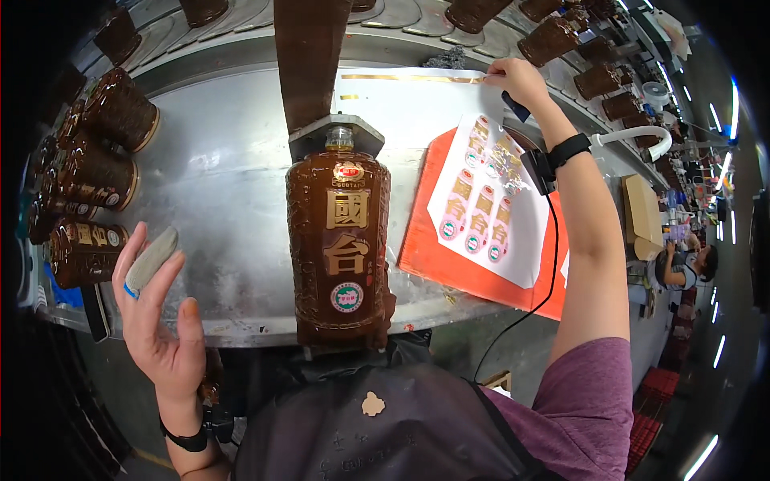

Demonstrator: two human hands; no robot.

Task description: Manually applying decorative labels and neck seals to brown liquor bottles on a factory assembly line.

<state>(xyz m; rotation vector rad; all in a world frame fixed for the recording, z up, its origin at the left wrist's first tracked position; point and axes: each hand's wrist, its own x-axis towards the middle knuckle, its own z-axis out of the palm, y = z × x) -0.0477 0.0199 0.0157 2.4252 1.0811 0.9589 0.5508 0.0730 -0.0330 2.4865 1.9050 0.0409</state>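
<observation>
In the middle, a brown glass bottle (341, 256) with gold lettering and a round green-and-pink sticker lies with its clear neck toward a grey metal holder (301, 144). My right hand (517, 80) reaches to the far side, thumb and fingertips pinched at the right end of a thin gold strip (409, 77) on a white sheet (385, 100). At the left, my left hand (164, 313) is raised off the table, holding nothing, its fingers apart. A grey finger cover (151, 260) sits on one finger. A black band is on each wrist.
Right of the bottle, a white sheet of gold and pink stickers (513, 248) rests on an orange board (429, 232). Brown bottles (96, 172) crowd the left side of the metal table (208, 184). More bottles (549, 40) line the far conveyor. A black cable (553, 248) hangs from my right wrist.
</observation>
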